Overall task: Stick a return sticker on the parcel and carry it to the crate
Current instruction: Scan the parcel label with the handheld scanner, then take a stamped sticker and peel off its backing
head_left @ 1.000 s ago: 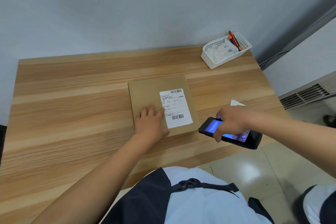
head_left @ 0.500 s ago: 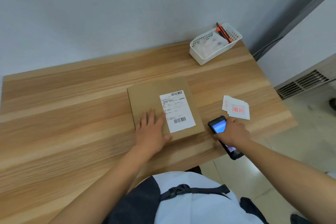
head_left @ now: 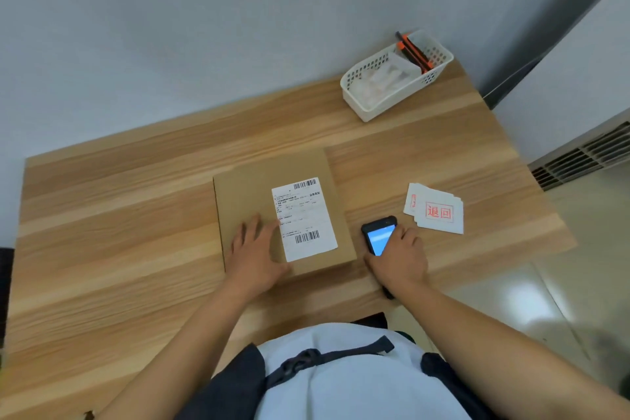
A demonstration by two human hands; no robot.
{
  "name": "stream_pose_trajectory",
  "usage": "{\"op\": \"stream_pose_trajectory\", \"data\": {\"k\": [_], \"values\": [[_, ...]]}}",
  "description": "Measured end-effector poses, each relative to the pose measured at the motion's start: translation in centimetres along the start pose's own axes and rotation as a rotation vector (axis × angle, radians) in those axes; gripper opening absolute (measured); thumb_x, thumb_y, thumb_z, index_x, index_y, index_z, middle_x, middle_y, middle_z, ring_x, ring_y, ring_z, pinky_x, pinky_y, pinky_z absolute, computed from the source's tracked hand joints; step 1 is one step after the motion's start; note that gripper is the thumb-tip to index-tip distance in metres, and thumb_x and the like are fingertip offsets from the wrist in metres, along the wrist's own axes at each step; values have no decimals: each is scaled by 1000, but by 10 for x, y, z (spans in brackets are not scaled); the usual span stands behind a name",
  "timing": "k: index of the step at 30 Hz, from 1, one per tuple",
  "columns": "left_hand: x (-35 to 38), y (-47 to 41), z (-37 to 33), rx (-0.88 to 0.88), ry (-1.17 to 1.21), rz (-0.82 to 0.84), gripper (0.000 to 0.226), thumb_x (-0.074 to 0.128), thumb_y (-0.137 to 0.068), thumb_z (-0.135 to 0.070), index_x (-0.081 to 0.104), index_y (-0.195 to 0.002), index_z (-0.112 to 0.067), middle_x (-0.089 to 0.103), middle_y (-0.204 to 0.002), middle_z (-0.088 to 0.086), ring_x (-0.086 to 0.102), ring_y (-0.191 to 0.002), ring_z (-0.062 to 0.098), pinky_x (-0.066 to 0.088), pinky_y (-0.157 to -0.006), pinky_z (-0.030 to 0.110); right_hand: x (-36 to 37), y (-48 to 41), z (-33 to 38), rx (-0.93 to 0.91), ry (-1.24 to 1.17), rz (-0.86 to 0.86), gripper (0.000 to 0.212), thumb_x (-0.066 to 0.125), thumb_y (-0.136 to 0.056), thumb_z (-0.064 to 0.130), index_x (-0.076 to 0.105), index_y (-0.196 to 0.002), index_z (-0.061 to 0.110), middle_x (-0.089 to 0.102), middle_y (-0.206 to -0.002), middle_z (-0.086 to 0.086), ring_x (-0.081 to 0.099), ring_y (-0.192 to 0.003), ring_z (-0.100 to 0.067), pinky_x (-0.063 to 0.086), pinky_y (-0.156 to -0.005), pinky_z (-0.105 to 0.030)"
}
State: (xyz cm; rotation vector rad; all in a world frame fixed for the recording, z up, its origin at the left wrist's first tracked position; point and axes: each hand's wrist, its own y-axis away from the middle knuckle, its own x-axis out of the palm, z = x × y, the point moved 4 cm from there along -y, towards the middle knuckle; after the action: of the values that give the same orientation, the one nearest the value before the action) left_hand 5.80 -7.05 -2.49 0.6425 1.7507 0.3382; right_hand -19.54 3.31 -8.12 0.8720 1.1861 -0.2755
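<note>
Lying flat near the middle of the table [head_left: 102, 215], the parcel [head_left: 249, 194] is a thin brown cardboard box with a white shipping label [head_left: 304, 219] on its right half, barcodes at the top and bottom of it. The left hand [head_left: 254, 254] rests palm down on the box's near left part, fingers spread a little and laid flat, the thumb reaching toward the label's lower left edge. Nothing is pinched there; the hand just presses on the cardboard.

Just to the right of the box, the right hand [head_left: 397, 257] covers the lower part of a dark scanner [head_left: 379, 235] that lies on the table with its blue screen lit. The fingers curl over its right side and the thumb lies along its left side, so the hand is closed around the device. Its far end pokes out past the fingertips, close to the box's right edge.

Beyond that hand, a small fanned pile of stickers [head_left: 438, 210] sits on the wood, white with red printed characters in a red frame, apart from both hands.

At the far right corner stands a white basket [head_left: 395, 78] with orange-and-black pens leaning in it and some pale wrapped stuff inside that I can't make out.
</note>
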Motion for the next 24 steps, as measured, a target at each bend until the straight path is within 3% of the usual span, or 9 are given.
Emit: {"op": "stream_pose_trajectory", "data": {"k": [7,12,18,24], "values": [[6,5,-12,-82,69,-54,98,74,-73,-41,20,-154,-36,3,-167,-2,-1,-153,26,16,-120,49,-8,-13,-22,-69,-142,83,85,62,-78,63,39,-140,10,49,-134,-13,46,-120,-31,43,-93,-39],[9,9,-13,-94,148,-115,91,73,-74,-40,26,-151,-39,7,-167,-6,-3,-153,18,13,-118,52,-42,-54,-71,-109,-337,-33,61,65,-86,41,53,-137,10,49,-139,-17,44,-125,-36,41,-100,-44],[12,11,-17,-120,160,-134,88,72,-76,-37,26,-151,-37,5,-167,-7,-4,-153,17,12,-117,52,-70,-110,-119,-182,-50,58,83,77,-70,46,42,-143,26,40,-145,-15,33,-133,-37,27,-107,-45],[13,11,-18,-122,194,-153,87,74,-77,-31,29,-151,-35,9,-167,-4,-1,-153,19,14,-120,48,-75,-131,-128,-309,90,102,83,76,-68,51,44,-142,30,44,-144,-8,34,-134,-31,24,-108,-45]]}}
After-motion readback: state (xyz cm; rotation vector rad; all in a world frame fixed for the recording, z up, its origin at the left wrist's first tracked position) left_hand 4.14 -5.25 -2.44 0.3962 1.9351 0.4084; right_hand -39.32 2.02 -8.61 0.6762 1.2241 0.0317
